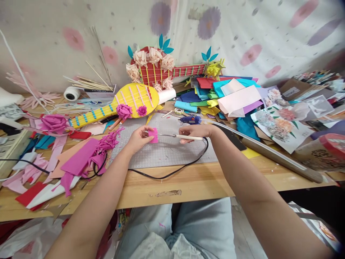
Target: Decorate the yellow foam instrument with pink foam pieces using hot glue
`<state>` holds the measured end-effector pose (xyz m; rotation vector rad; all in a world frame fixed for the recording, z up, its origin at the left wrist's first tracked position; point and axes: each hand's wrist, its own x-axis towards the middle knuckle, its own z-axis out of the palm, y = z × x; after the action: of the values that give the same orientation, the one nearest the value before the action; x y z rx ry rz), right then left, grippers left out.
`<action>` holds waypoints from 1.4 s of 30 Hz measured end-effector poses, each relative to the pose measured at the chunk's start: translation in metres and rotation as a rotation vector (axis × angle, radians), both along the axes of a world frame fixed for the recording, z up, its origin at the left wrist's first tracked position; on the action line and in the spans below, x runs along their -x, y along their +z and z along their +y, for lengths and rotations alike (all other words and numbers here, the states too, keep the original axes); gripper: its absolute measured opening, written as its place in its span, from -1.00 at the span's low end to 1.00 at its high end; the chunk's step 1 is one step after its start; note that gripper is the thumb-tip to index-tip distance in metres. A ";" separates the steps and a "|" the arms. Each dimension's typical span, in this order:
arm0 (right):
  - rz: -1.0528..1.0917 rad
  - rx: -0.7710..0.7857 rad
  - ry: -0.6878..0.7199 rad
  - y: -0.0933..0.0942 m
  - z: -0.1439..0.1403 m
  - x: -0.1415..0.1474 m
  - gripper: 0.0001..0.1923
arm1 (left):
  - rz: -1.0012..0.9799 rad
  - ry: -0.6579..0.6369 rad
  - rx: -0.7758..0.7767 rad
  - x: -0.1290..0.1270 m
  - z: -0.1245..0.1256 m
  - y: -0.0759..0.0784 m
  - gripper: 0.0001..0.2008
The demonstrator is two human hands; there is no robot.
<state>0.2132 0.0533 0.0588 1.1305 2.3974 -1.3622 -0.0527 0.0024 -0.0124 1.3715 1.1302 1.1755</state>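
My left hand (142,138) pinches a small bright pink rectangle of paper or thin foam (153,135) above the grey cutting mat (129,160). In my right hand (192,132) lies a soldering iron (190,137) with a white handle, a thin metal shaft and a black cord (172,177). The shaft points left, and its tip is at the right edge of the pink piece; whether they touch I cannot tell. Just behind my right hand rests a blue glue gun (190,119).
A yellow paper guitar (137,102) and a red one (145,73) with paper roses stand behind the mat. Magenta scraps (81,156) lie left, coloured sheets (238,99) at back right. A long bar lamp (269,154) crosses the right side. The cord loops along the table's front.
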 end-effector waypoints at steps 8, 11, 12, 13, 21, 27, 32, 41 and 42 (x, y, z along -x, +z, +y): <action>-0.019 0.072 0.125 -0.004 0.018 0.012 -0.54 | -0.003 -0.064 0.056 -0.003 -0.004 0.005 -0.65; -0.022 0.083 0.140 -0.004 0.019 0.015 -0.54 | -0.015 -0.090 0.064 -0.003 -0.004 0.004 -0.64; -0.025 0.085 0.141 -0.004 0.019 0.016 -0.54 | -0.014 -0.093 0.066 -0.002 -0.004 0.004 -0.64; -0.029 0.086 0.143 -0.004 0.018 0.017 -0.54 | -0.013 -0.095 0.067 -0.002 -0.004 0.003 -0.64; -0.050 0.094 0.112 0.002 0.016 0.020 -0.52 | -0.010 -0.095 0.089 -0.002 -0.003 0.003 -0.62; -0.033 0.083 0.081 -0.001 0.017 0.022 -0.53 | -0.044 -0.079 0.109 -0.004 -0.005 0.006 -0.61; -0.018 0.082 0.040 -0.001 0.013 0.012 -0.53 | -0.040 -0.028 0.065 -0.002 -0.004 0.003 -0.61; -0.243 -0.612 -0.240 -0.020 -0.009 0.010 -0.76 | -0.039 0.274 0.017 0.000 0.001 0.003 -0.62; -0.253 -0.621 -0.222 -0.020 -0.011 0.012 -0.80 | -0.035 0.270 0.013 -0.001 0.001 0.002 -0.62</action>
<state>0.2014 0.0428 0.0386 1.6319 2.6206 -0.4534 -0.0522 0.0032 -0.0103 1.2092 1.3246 1.3749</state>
